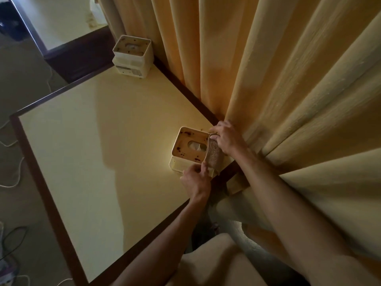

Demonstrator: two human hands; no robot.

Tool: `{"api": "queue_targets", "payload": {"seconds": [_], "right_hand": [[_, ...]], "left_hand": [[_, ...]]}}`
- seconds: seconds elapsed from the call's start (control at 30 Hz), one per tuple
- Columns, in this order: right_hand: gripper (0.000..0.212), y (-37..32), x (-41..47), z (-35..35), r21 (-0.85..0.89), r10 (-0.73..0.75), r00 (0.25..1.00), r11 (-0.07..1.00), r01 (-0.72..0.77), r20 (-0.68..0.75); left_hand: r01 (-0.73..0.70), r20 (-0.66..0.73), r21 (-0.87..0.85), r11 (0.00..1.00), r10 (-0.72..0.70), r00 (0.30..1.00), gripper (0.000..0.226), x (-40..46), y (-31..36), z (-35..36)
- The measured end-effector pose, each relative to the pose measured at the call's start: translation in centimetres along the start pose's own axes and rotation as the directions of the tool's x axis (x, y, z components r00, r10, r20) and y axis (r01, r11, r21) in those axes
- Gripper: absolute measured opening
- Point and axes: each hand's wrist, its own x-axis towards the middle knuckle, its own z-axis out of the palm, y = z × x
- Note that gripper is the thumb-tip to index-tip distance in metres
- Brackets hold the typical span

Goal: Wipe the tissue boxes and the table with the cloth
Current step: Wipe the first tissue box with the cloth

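Against the orange curtain (268, 69), a cream surface (82, 151) with dark edging carries two spotted boxes: near box (185, 149) at the curtain-side edge, far box (132, 56) at the back corner. Left hand (194, 178) and right hand (226, 137) each pinch an end of the cloth (213, 154), draped over the near box's right side. Cables (12, 178) lie on the floor.

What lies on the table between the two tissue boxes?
Nothing: in the head view the tabletop is bare between the far box at the corner and the near box, which both hands are wiping with the cloth.
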Motion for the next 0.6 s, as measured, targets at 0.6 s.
{"api": "queue_targets", "payload": {"seconds": [0.6], "right_hand": [[0.045, -3.0, -6.4, 8.1, -0.099, 0.115, 0.940, 0.983, -0.154, -0.322]], "left_hand": [[-0.742, 0.347, 0.328, 0.585, 0.655, 0.671, 0.015, 7.9, 3.2, -6.3]]}}
